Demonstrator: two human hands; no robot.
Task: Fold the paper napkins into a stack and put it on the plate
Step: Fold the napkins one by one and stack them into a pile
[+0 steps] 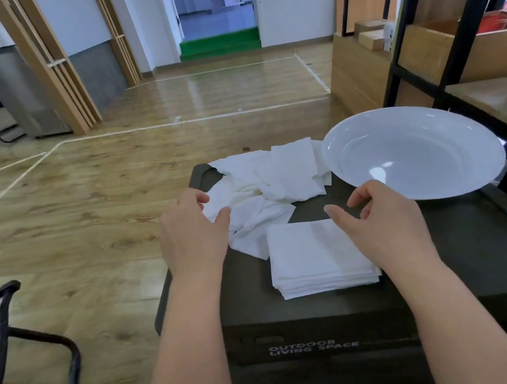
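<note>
Two groups of paper napkins lie on the dark box lid that serves as the surface (455, 259): a folded stack (316, 258) near the front edge, and a loose, crumpled heap of unfolded napkins (270, 182) toward the far left corner. How many sheets either group holds is hard to make out, and the stack's right edge is hidden under the right hand (386, 220). The white plate (415, 149) sits at the far right corner, its rim overhanging the surface's right edge and its near rim partly covered by fingers. The left hand (192, 231) is at the left edge of the heap, thumb and fingers curled around a crumpled napkin. The right hand lies over the stack's right side with fingers loosely bent and spread, gripping nothing, fingertips near the plate's rim. A black folding chair (8, 330) is cut off at the lower left, on the wooden floor (81, 202).
</note>
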